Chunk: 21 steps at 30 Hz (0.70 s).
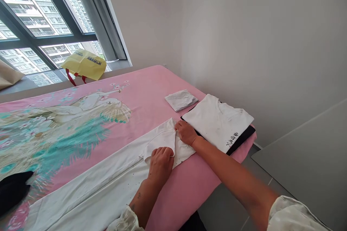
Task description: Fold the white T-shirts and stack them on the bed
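Observation:
A pair of long white trousers [108, 173] with small dark specks lies stretched across the pink bed, running from the lower left to the middle. At its upper end, my left hand [162, 158] has its fingers curled over a folded edge of the cloth. My right hand [185, 133] grips the fabric a little farther off, close to a stack of clothes. On top of that stack is a folded white T-shirt [217, 119] with black lettering, resting on black cloth [241, 139]. A small folded white garment [181, 100] sits just beyond my right hand.
The pink bed sheet [151, 86] carries a white and teal bird print. A black item [15, 191] lies at the left edge. On the window sill stands a yellow bag [85, 64] with red handles. Walls border the bed's far side; grey floor [227, 202] shows at lower right.

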### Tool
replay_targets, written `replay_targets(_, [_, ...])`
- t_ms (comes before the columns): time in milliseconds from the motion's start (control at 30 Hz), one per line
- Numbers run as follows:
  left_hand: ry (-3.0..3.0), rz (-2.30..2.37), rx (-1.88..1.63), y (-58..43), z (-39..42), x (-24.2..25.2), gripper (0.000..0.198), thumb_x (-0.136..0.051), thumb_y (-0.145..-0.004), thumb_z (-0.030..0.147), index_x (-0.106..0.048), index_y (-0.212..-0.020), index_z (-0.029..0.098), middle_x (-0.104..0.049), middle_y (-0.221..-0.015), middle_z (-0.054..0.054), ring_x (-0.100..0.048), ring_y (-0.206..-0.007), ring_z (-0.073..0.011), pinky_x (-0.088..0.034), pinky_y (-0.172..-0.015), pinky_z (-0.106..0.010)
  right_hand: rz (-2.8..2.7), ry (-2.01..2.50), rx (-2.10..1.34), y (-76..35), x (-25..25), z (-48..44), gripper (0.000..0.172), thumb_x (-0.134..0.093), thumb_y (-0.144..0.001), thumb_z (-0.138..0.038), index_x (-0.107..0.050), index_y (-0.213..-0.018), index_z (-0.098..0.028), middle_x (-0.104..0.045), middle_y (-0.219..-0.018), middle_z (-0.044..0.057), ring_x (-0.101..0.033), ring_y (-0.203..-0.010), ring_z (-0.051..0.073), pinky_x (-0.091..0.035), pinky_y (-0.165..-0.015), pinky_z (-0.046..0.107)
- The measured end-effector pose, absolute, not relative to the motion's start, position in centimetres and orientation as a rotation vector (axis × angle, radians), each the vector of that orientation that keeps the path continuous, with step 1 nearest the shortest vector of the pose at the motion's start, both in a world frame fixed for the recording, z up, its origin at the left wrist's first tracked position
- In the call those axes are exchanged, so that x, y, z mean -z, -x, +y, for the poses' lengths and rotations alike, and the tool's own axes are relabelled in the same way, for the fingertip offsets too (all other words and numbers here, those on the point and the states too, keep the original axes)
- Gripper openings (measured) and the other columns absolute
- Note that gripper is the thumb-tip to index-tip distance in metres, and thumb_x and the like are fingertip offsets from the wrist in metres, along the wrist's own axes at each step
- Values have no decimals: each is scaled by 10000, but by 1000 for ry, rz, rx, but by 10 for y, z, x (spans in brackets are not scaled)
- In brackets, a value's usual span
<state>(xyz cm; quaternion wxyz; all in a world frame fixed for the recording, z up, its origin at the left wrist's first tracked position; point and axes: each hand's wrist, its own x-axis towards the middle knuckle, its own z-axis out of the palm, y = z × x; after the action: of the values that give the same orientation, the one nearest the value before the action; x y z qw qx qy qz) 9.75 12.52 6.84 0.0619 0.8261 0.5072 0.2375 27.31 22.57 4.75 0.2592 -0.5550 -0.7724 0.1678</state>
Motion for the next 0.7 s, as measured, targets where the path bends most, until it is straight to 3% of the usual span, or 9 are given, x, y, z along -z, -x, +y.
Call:
replay_targets(67, [-2383,1592,-850,-96,125,-65,96,-487,-802,128,-504,-751,208,-613,-772,4,-541,-776,-155,-365,-731,-291,-1963,1617,-558,-270,-52,215,162,-368,-870,-181,-515,-936,-165,-593,-974,113,-538,-913,191,-410,-806,311])
replay_targets(133, [-2313,1605,-977,-94,129,-68,80,-499,-809,145,-508,-762,209,-619,-793,1,-536,-791,-156,-368,-731,-287,-1854,1708,-759,-265,-56,205,306,-258,-935,-341,-500,-954,-155,-627,-831,103,-585,-712,175,-458,-657,300])
replay_targets(200, [-2305,1589,-1022,-93,131,-73,80,-508,-808,150,-514,-755,211,-620,-786,1,-529,-788,-159,-368,-743,-292,-1730,1732,-1102,-258,-60,195,471,-210,-924,-510,-518,-893,-155,-626,-684,73,-571,-529,155,-461,-520,281])
replay_targets(267, [-2307,1566,-1018,-94,127,-76,80,-508,-807,158,-526,-753,214,-620,-794,-4,-524,-796,-167,-369,-758,-304,-1451,1648,-1530,-249,-64,189,456,-334,-878,-564,-534,-816,-159,-613,-628,50,-564,-470,146,-471,-474,278])
replay_targets(367, [-2139,1557,-1061,-99,104,-73,61,-550,-798,257,-542,-752,217,-603,-833,-26,-522,-837,-187,-382,-780,-321,-907,1442,-1846,-235,-67,185,165,-546,-798,-327,-539,-782,-163,-593,-609,15,-573,-477,146,-507,-499,304])
replay_targets(433, [-1794,1586,-1096,-103,85,-69,183,-576,-784,371,-516,-715,212,-569,-781,-28,-529,-803,-188,-404,-744,-315,-742,1388,-1839,-228,-67,185,57,-521,-767,-198,-535,-815,-171,-585,-610,-5,-575,-486,139,-524,-525,318])
replay_targets(533, [-954,1537,-1099,-101,69,-67,299,-523,-799,500,-504,-783,202,-576,-803,-39,-568,-760,-180,-448,-671,-302,-630,1364,-1847,-220,-65,186,123,-459,-770,-149,-524,-870,-181,-600,-657,-5,-589,-519,131,-540,-562,330])
replay_targets(633, [-226,1320,-1107,-87,80,-73,416,-464,-821,542,-504,-981,161,-604,-1026,-117,-623,-879,-209,-507,-717,-325,-525,1354,-1863,-214,-66,186,151,-439,-774,-128,-527,-889,-170,-614,-685,13,-600,-539,139,-549,-570,343])
replay_targets(700, [0,1191,-1100,-74,95,-77,466,-467,-818,545,-508,-1011,123,-602,-1074,-161,-631,-934,-235,-526,-748,-336,-461,1350,-1870,-211,-69,186,156,-434,-779,-117,-531,-895,-155,-612,-682,22,-605,-544,145,-555,-572,348])
